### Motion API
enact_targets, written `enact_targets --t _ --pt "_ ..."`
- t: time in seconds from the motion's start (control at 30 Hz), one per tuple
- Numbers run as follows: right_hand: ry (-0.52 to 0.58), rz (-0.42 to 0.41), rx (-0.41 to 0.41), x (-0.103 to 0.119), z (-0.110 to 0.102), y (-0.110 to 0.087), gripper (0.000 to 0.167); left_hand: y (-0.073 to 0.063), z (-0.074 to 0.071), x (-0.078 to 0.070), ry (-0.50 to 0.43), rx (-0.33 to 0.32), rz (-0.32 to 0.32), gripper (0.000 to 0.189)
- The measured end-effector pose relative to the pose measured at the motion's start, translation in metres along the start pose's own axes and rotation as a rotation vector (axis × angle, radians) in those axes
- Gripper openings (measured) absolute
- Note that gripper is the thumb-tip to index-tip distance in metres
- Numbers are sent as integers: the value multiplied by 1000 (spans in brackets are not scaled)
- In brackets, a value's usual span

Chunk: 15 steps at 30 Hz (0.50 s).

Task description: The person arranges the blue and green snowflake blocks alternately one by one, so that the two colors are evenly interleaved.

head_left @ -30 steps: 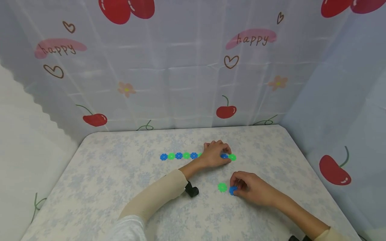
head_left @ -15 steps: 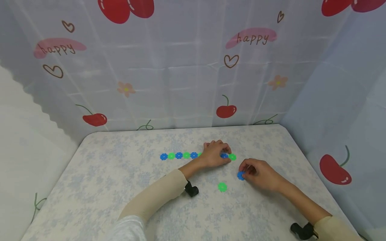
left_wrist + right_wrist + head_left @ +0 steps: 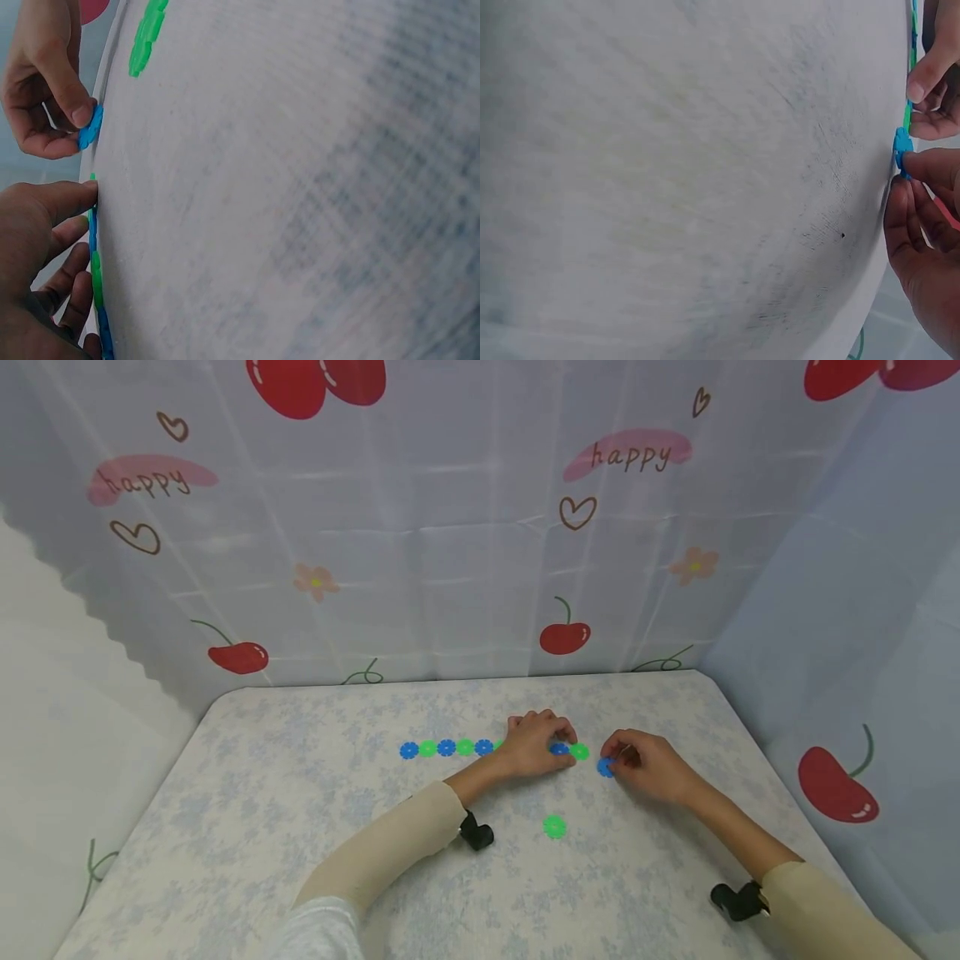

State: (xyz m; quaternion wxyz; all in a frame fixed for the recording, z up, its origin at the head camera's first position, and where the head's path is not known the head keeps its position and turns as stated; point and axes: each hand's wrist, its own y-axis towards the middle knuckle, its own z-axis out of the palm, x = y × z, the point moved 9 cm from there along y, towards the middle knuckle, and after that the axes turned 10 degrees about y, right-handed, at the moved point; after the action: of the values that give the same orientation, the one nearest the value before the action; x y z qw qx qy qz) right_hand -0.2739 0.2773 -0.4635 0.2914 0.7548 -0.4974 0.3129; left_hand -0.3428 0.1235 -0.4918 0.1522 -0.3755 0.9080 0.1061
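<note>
Blue and green flower-shaped plastic discs with notched edges lie in a straight row (image 3: 446, 747) across the far part of the table, colours alternating. My left hand (image 3: 534, 745) lies over the row and hides its middle, thumb and forefinger pinching the edges of the green disc (image 3: 580, 752) at the right end. Between thumb and fingers, my right hand (image 3: 654, 766) pinches a blue disc (image 3: 606, 767), tilted, just right of that end. In the right wrist view this blue disc (image 3: 902, 150) appears close to the row's end; contact cannot be told.
One loose green disc (image 3: 555, 827) lies flat on the table nearer the person. The table (image 3: 247, 827) has a pale patterned cover. A printed curtain (image 3: 435, 552) rises behind its back edge. Each forearm carries a black wrist camera (image 3: 477, 832).
My right hand has lifted the blue disc from beside the loose green one and carried it away from the person, up to the row's right end. The left hand has stayed in place.
</note>
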Motion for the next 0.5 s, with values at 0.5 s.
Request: enact_targets --t 0.5 --pt "-104 28 -62 -9 -2 21 14 0 1 2 -8 3 8 28"
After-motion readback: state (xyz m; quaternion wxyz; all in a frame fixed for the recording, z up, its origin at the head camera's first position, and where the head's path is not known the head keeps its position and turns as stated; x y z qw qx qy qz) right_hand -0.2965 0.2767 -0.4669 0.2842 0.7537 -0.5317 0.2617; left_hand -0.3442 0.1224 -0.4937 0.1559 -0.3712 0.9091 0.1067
